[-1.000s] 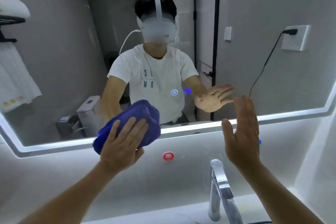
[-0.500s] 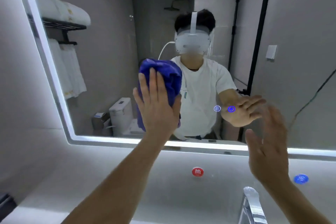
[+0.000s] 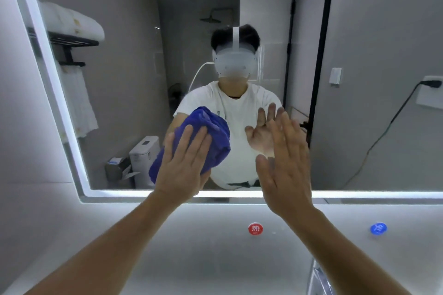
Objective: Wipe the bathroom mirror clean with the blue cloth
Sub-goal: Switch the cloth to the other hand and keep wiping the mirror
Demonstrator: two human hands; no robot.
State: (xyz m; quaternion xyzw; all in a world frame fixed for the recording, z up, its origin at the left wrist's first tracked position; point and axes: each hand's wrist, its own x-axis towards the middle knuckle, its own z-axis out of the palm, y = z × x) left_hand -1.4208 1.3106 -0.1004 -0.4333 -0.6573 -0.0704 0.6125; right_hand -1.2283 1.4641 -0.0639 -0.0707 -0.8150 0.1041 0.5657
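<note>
The bathroom mirror (image 3: 124, 93), edged by a lit white strip, fills the wall ahead. A bunched blue cloth (image 3: 211, 136) lies against its lower middle. My left hand (image 3: 184, 163) presses flat on the cloth with straight fingers. Just to the right, my right hand (image 3: 285, 165) is raised with straight fingers and an empty palm close to the glass; whether it touches the glass is unclear. The glass reflects a person in a white shirt with a headset.
Below the mirror the wall carries a red round tap sticker (image 3: 255, 228) and a blue one (image 3: 378, 228). A chrome faucet (image 3: 320, 278) rises at the bottom right. A wall socket with a plugged black cable (image 3: 429, 93) sits at the right edge.
My left hand slid the cloth down the glass from about head height to the lower part. My right hand rose and moved left, closer to the cloth.
</note>
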